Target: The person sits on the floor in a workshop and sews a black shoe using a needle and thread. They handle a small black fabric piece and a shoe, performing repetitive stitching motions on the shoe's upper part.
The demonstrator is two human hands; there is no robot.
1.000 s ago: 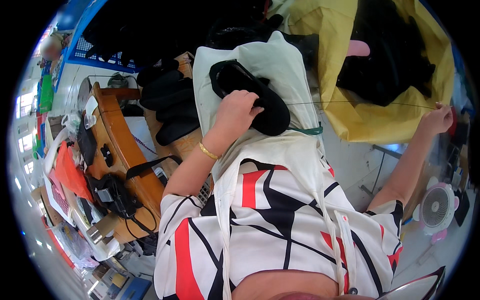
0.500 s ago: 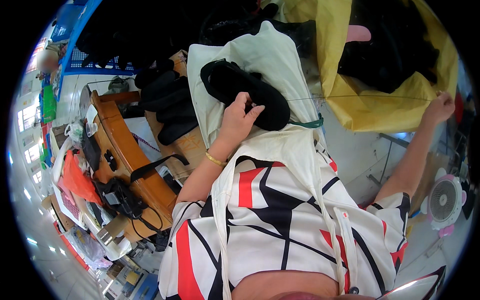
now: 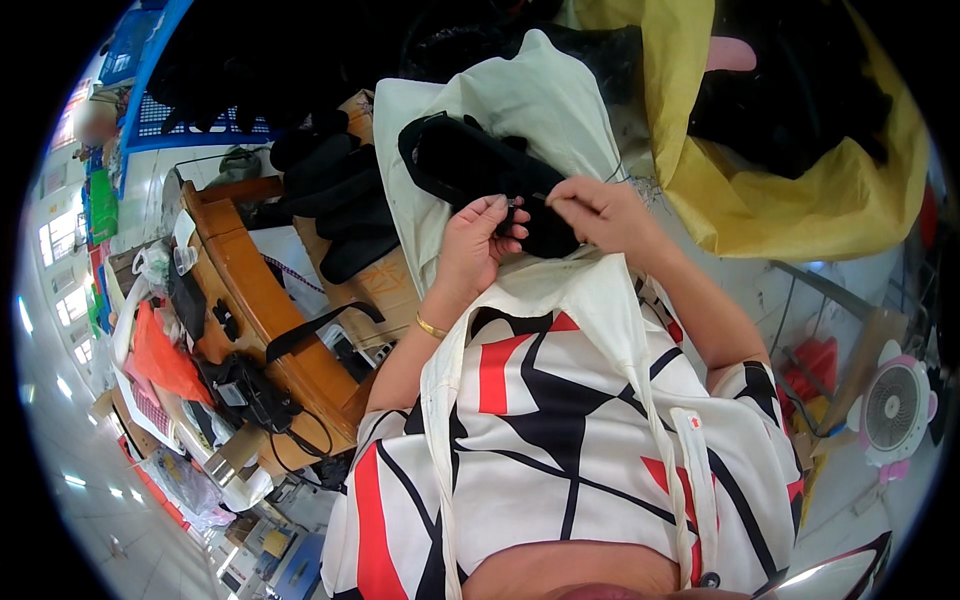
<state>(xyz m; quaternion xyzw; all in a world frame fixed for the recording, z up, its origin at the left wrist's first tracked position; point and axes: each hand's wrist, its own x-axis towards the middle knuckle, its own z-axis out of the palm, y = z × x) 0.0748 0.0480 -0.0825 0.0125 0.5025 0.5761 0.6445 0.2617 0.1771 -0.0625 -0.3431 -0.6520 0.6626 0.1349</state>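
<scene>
Black fabric shoe upper [image 3: 480,180] looks soft and floppy; your left hand [image 3: 470,245] grips its edge, your right hand [image 3: 600,212] pinches thread there

The shoe piece [image 3: 480,180] lies on the cloth [image 3: 530,110] spread over my lap, straight ahead of me. My left hand [image 3: 470,245] sits on its near edge, my right hand [image 3: 605,215] just right of it, fingers meeting. A wooden bench [image 3: 255,300] stands to my left, a big bag [image 3: 790,190] to my right, a small fan [image 3: 893,405] lower right.
</scene>
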